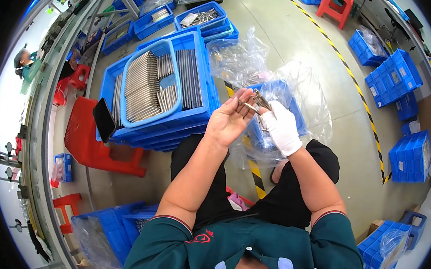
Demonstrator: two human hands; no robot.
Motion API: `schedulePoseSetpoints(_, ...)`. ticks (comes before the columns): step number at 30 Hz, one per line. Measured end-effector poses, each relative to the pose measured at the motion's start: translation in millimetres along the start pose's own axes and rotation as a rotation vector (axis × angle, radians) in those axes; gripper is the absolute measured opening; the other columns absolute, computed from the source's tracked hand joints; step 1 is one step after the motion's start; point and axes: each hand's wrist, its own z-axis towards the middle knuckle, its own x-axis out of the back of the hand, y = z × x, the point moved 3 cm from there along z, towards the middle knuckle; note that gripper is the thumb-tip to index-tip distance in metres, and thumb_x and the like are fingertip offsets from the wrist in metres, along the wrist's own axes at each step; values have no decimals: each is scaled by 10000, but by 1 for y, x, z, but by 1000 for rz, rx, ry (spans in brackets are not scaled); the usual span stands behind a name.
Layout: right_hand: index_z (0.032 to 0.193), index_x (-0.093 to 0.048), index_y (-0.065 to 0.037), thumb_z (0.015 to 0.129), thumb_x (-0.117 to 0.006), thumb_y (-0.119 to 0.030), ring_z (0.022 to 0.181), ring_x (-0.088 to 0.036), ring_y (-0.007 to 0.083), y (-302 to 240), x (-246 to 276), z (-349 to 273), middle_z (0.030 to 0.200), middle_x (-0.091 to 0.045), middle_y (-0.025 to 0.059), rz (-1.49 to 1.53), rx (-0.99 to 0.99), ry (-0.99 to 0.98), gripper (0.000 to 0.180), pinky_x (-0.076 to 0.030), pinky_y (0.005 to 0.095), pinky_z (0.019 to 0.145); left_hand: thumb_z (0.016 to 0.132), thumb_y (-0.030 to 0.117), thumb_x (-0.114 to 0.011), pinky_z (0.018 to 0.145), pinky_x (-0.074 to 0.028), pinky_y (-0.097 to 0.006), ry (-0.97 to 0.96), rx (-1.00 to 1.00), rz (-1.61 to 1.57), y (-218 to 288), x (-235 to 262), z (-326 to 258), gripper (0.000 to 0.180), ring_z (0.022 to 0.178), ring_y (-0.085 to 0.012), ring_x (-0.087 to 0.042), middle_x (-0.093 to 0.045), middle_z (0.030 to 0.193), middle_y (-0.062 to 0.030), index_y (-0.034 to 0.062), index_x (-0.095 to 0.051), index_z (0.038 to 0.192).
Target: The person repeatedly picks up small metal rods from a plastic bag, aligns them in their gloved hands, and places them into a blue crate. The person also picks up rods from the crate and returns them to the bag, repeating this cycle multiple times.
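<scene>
Right hand around half-hidden rods

Pins near a crate

The left hand, bare, has its palm up and touches pins. The right hand, in a white glove, grips several. A tray of rods lies inside the crate's edges; a phone tilts at its near left corner.

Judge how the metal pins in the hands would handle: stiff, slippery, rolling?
The pins are likely stiff: they look straight and metallic. They may slip, given their shiny surfaces. Slim and seemingly round, they could roll.
</scene>
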Motion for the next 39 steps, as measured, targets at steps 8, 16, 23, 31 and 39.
schedulePoseSetpoints(8,890,-533,-30,870,-572,-183,629,-560,329,5,0,0,700,-556,174,-109,97,23,159,-438,381,578,944,119,-480,1015,-398,-424,-32,22,-6,-3,2,2,309,1117,-244,-530,-593,1165,-105,8,-502,1231)
schedulePoseSetpoints(16,874,-544,-17,868,-578,-175,609,-543,292,-5,3,1,703,-557,163,-86,86,-17,161,-435,359,580,928,130,-517,978,-425,-420,-85,73,30,-7,-8,-5,257,1101,-260,-540,-605,1114,-113,21,-554,1158)
schedulePoseSetpoints(23,895,-578,-8,856,-608,-172,604,-532,201,-8,4,3,697,-568,137,-8,35,-6,171,-431,321,585,908,165,-565,742,-423,-325,-154,134,84,-4,6,0,162,744,-192,-503,-570,776,-67,14,-605,949)
schedulePoseSetpoints(31,876,-589,-9,857,-618,-201,591,-513,207,-10,5,2,673,-548,135,27,82,-1,195,-424,319,576,897,158,-593,691,-420,-300,-115,121,206,-3,-2,-7,166,682,-161,-488,-546,717,-40,-1,-601,946)
schedulePoseSetpoints(39,858,-585,-7,865,-611,-249,588,-472,182,3,5,9,652,-513,113,96,-22,24,243,-408,320,569,897,170,-617,640,-441,-243,47,-277,845,1,-20,-14,199,685,-101,-533,-613,775,-48,-18,-634,959)
